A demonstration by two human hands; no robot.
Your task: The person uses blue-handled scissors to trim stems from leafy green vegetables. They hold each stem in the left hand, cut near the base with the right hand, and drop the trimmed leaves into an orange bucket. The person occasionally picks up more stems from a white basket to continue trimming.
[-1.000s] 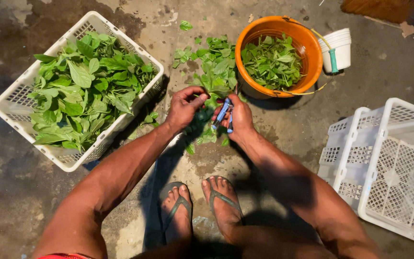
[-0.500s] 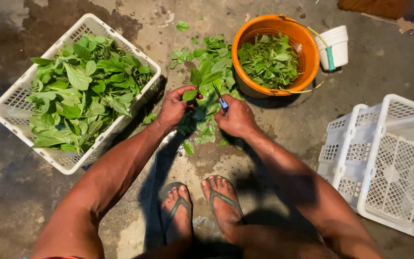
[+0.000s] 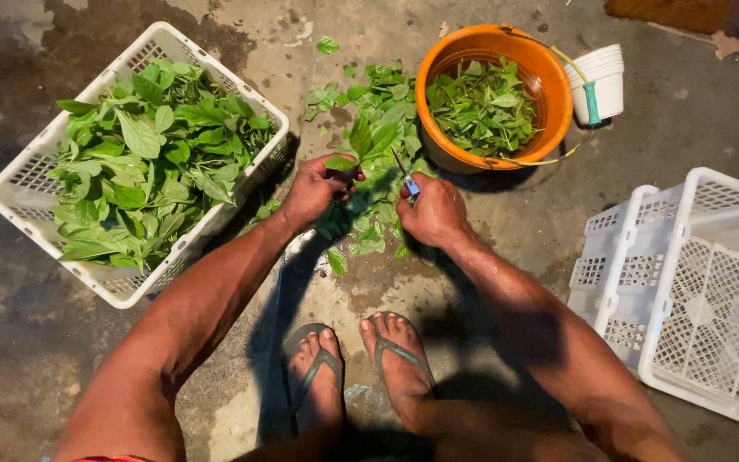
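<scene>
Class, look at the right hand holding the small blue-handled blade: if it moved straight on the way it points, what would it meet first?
The right hand would probably meet the leafy sprig held by the left hand, though depth is unclear.

A leafy green sprig [image 3: 368, 141] stands roughly upright just left of the orange bucket [image 3: 549, 85], its broad pointed leaves fanning upward and its stem pinched at the base in the left hand [image 3: 316, 190]. Small scissors [image 3: 405, 177] with a blue handle and thin dark blades, gripped in the right hand [image 3: 434, 214], angle up-left toward the stem, their tips just beside the sprig, below the bucket's left rim.
</scene>
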